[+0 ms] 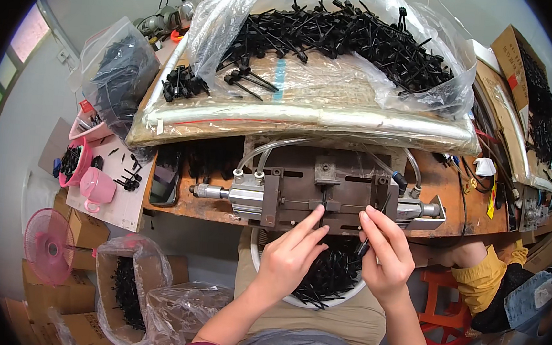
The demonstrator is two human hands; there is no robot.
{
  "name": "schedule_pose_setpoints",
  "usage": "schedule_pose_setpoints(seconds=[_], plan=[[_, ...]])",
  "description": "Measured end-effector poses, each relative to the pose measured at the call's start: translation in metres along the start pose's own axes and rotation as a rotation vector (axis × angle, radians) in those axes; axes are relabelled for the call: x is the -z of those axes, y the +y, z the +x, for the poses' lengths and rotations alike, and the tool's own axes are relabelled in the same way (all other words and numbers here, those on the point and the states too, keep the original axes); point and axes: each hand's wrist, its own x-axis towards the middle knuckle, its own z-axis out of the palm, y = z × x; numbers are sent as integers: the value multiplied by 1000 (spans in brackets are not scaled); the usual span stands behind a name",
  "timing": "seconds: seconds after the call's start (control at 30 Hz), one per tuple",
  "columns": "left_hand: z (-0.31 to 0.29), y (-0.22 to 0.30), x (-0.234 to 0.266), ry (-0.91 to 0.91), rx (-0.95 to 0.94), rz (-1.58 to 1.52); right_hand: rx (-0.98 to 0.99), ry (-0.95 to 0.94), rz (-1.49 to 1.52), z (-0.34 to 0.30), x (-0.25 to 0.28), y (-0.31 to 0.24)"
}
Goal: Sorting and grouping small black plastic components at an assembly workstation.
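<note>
Two hands work right over a white bowl (266, 281) of black plastic pins (333, 274) sitting in the lap. The left hand (290, 255) stretches up with index and middle fingers straight, tips on the slot of the metal jig (300, 194) at the table (447, 186) edge, so its grip is wide and holds nothing I can make out. The right hand (386, 249) is curled, grip narrow, pinching one black pin (365, 244) just below the jig.

Lower left there's a clear bag (128, 284) of black parts in a brown carton, beside a pink fan (48, 245). A pink cup (96, 187) sits on a pale board left of the jig.

Behind the jig lies a big clear bag (338, 41) heaped with black pins on a wrapped bundle. A smaller clear bag (118, 72) is at far left, and an open brown carton (524, 69) with a red label is at far right.
</note>
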Motion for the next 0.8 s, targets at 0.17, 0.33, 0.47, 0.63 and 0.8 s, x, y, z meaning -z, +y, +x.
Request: schedule_pose_setpoints(seconds=[0.17, 0.33, 0.47, 0.63, 0.8], plan=[[4, 4, -4, -36, -74, 232, 32, -58, 85, -5, 11, -6], [9, 5, -3, -51, -158, 373, 19, -58, 131, -9, 11, -5], [11, 6, -4, -74, -122, 345, -23, -20, 232, -20, 4, 0], [10, 6, -4, -72, -105, 327, -12, -88, 160, -22, 4, -1], [11, 5, -3, -74, -101, 304, 2, -119, 130, -27, 3, -2]])
